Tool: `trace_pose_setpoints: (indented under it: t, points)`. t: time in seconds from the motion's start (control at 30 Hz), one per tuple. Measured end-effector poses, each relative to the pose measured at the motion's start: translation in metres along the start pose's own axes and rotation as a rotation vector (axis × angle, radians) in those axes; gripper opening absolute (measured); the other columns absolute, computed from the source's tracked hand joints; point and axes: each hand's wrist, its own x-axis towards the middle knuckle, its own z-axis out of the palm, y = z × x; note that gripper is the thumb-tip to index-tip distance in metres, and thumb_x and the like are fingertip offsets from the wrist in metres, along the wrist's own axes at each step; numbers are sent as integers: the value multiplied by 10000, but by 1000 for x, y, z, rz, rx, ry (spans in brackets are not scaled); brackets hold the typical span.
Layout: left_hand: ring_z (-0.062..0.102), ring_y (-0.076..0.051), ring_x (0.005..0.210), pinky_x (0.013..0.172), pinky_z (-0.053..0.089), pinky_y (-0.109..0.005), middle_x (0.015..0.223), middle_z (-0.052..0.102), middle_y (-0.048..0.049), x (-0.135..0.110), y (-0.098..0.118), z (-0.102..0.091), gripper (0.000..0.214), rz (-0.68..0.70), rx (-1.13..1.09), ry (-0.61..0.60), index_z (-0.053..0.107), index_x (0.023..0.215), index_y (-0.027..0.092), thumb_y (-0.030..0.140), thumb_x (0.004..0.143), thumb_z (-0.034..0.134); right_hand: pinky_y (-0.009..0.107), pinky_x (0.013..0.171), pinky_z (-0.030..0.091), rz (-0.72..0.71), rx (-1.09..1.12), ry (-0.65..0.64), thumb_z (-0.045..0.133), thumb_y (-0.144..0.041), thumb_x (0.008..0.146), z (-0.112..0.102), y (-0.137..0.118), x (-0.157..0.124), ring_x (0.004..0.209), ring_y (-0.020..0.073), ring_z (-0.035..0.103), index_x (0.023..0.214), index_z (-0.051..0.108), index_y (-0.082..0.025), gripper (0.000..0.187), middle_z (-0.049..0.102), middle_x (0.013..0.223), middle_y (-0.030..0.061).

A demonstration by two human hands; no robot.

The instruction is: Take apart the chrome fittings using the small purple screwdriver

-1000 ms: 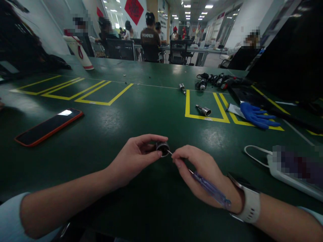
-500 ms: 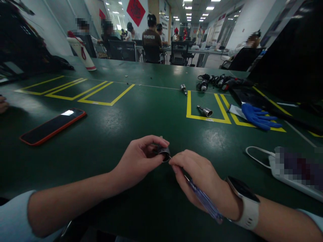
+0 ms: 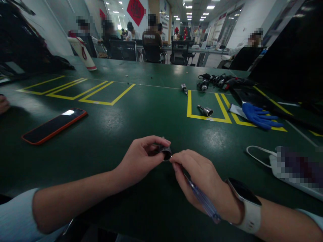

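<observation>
My left hand (image 3: 142,158) pinches a small dark metal socket (image 3: 167,153) between thumb and fingers, its round open end turned toward my right hand. The back of this socket is hidden by my fingers. A screwdriver (image 3: 205,201) with a clear purple-blue handle is gripped in my right hand (image 3: 196,176), fingers closed low on its thin shaft. The shaft's tip meets the rim of the socket's opening; how far it goes in I cannot make out. Both hands are just above the green table (image 3: 113,148).
Two sockets with shanks, one inside a yellow taped box (image 3: 207,111) and another behind it (image 3: 184,88), lie farther off. A blue glove (image 3: 259,116) and a white-cased phone (image 3: 292,178) are right. A red-edged phone (image 3: 55,126) lies left, near another person's hand (image 3: 3,104).
The view has shifted very slightly. Both hands keep the same grip on the socket and the screwdriver, with the tip still at the opening.
</observation>
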Motion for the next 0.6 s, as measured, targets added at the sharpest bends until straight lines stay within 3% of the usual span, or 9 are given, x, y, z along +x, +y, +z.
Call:
trace_pose_setpoints:
  t: [0.27, 0.43, 0.6]
  points:
    - [686, -178, 868, 792, 556, -279, 911, 732, -37, -2, 4, 0, 199, -58, -28, -45, 683, 876, 147, 103, 683, 665, 244, 665, 458, -8, 54, 109, 470, -78, 870, -1, -1, 2, 728, 124, 586, 944, 532, -160, 126, 615, 827, 30]
    - [676, -178, 876, 791, 545, -282, 935, 728, -41, -1, 5, -1, 227, -104, -102, -43, 692, 889, 150, 91, 670, 677, 234, 624, 471, 167, 219, 201, 525, -125, 862, 5, 5, 1, 701, 114, 601, 912, 523, -188, 80, 615, 807, 7]
    - [666, -174, 862, 783, 528, -283, 925, 726, -48, 0, 2, -2, 274, -155, -141, -24, 692, 941, 147, 92, 673, 684, 230, 576, 486, 322, 469, 203, 530, -175, 877, 9, 10, 3, 665, 111, 603, 901, 509, -212, 49, 612, 781, -11]
